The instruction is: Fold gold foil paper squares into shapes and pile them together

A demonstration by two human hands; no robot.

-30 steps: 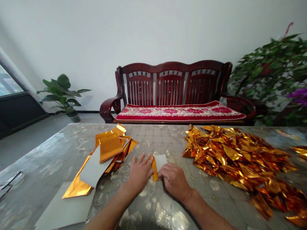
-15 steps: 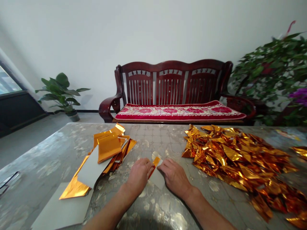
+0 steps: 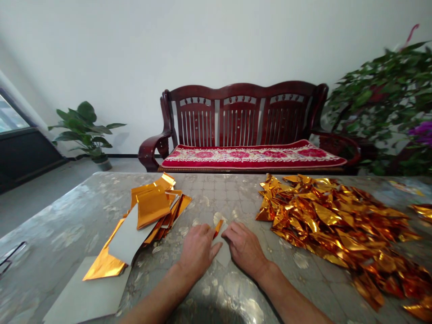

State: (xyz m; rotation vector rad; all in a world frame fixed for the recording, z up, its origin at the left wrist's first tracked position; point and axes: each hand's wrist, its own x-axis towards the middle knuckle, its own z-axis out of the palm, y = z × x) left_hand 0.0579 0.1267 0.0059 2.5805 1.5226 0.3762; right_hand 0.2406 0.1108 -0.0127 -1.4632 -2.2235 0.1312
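My left hand (image 3: 197, 251) and my right hand (image 3: 245, 248) lie side by side on the table (image 3: 67, 220), both pressing on one small sheet of gold foil paper (image 3: 218, 228). The sheet shows a white back and an orange-gold edge sticking up between my fingertips. Fingers of both hands are curled down onto it. To the left lies a loose stack of flat gold sheets (image 3: 153, 207), some turned white side up. To the right spreads a big heap of folded gold foil pieces (image 3: 330, 220).
A white sheet (image 3: 84, 297) lies at the near left table edge. A dark object (image 3: 10, 256) sits at the far left edge. Behind the table stand a wooden bench with a red cushion (image 3: 246, 130), a potted plant (image 3: 86, 130) and a leafy plant (image 3: 388, 99).
The small sheet lay flat with its white side showing under spread fingers; both hands have since drawn closer and folded it, so only a narrow gold edge and little white show now.
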